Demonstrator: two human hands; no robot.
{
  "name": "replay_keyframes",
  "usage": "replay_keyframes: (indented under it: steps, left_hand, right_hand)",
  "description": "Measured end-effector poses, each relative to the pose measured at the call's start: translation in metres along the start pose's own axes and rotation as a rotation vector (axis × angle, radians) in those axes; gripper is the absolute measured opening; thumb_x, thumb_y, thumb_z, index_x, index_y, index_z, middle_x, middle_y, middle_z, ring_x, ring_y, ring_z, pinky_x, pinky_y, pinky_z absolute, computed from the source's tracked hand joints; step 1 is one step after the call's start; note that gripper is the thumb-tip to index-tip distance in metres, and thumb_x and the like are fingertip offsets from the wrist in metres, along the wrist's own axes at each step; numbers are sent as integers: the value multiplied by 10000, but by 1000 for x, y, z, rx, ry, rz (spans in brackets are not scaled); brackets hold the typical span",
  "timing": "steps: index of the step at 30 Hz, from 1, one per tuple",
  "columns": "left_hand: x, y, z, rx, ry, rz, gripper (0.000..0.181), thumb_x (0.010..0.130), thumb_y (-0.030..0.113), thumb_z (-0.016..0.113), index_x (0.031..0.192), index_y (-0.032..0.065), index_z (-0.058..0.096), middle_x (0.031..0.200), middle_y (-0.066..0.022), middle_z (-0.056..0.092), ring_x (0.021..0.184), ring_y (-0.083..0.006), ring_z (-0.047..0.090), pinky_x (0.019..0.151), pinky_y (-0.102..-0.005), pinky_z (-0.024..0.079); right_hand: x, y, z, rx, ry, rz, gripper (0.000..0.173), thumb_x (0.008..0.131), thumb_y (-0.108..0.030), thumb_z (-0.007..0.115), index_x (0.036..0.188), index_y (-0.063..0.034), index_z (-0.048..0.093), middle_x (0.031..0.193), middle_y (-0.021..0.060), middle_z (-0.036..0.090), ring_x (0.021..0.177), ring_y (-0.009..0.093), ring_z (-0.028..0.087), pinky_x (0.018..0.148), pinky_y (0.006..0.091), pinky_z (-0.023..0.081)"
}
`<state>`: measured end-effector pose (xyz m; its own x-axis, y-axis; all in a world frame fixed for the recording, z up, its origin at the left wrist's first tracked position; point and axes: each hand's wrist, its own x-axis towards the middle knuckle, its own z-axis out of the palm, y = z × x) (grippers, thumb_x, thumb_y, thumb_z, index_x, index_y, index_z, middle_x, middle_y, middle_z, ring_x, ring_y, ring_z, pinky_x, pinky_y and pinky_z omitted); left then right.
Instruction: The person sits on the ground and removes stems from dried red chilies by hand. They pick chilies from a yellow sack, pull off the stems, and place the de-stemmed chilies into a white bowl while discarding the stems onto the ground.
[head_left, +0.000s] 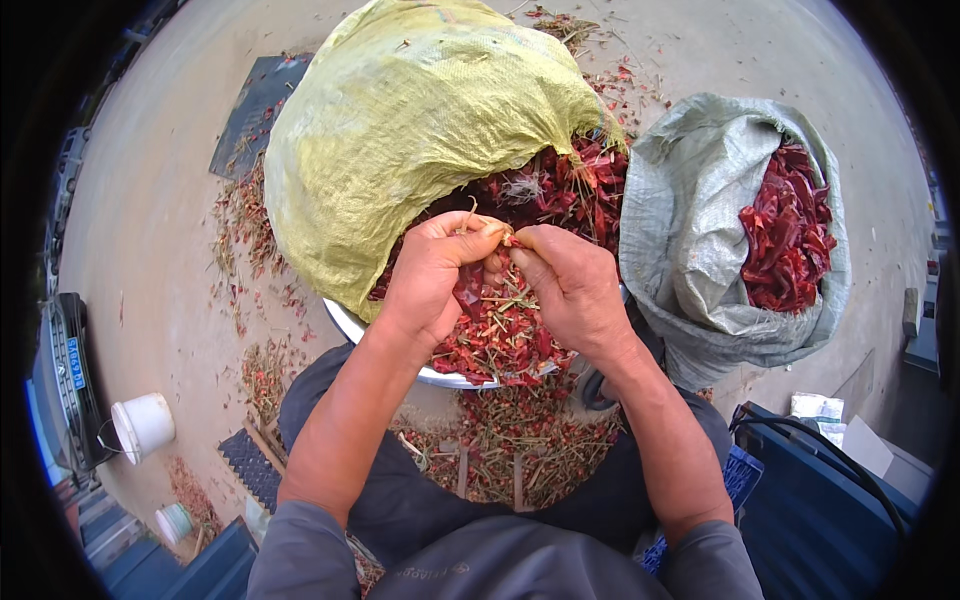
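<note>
My left hand (427, 277) pinches the pale stem end of a dried red chili pepper between thumb and forefinger. A dark red chili piece (469, 291) hangs below that thumb; whether it belongs to the pinched pepper cannot be told. The thumb and forefinger of my right hand (574, 289) close on a small red part of the pepper, tip to tip with the left. Beneath both hands, a round metal basin (457, 379) holds chili scraps, stems and seeds (506, 330). A yellow woven sack (435, 112) lies with its mouth over the basin, spilling dried chilies (592, 180).
At right stands a whitish woven sack (690, 217) with red chili pods (787, 232) inside. Chili debris (525, 442) covers the ground between my legs. A white bucket (146, 424) and a parked car (71, 375) are at left. A blue metal surface (810, 495) lies at lower right.
</note>
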<state>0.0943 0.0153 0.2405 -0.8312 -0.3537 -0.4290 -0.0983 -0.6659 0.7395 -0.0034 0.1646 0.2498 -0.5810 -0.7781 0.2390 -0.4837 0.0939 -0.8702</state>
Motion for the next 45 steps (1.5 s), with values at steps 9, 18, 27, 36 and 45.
replay_keyframes:
  steps: [9, 18, 27, 36, 45]
  left_hand:
    - [-8, 3, 20, 581, 126, 385, 93, 923, 72, 686, 966, -6, 711, 857, -42, 687, 755, -130, 660, 709, -248, 527]
    - [-6, -7, 14, 32, -28, 162, 97, 950, 84, 661, 988, -1, 686, 900, -61, 692, 774, -126, 657, 719, -261, 537]
    - [-12, 16, -12, -67, -29, 120, 106, 958, 117, 643, 927, 16, 644, 775, -36, 644, 655, -116, 596, 613, -282, 508]
    - [-43, -9, 3, 1185, -507, -28, 386, 987, 393, 604, 931, 11, 619, 833, -105, 626, 720, -176, 582, 679, -362, 488]
    - [-9, -14, 14, -108, -205, 129, 370, 1082, 332, 419, 1044, 16, 607, 1313, -195, 572, 1190, -249, 541, 1087, -411, 400]
  right_hand:
    - [0, -3, 3, 761, -172, 670, 373, 1047, -410, 496, 942, -59, 564, 688, -4, 512, 545, 80, 470, 463, 239, 381]
    - [1, -7, 10, 1001, 29, 641, 258, 1022, -302, 582, 910, -71, 568, 655, -41, 488, 478, 23, 378, 407, 189, 280]
    - [-5, -12, -18, 1217, -293, 546, 188, 999, -212, 570, 873, -76, 540, 646, -24, 502, 442, 31, 372, 385, 192, 274]
    - [6, 1, -32, 995, 106, 598, 74, 982, -105, 583, 992, -61, 525, 881, 86, 648, 531, 41, 471, 407, 176, 349]
    - [0, -6, 17, 36, -51, 142, 356, 853, -267, 762, 1089, -32, 635, 889, 144, 657, 806, 310, 662, 725, 388, 524]
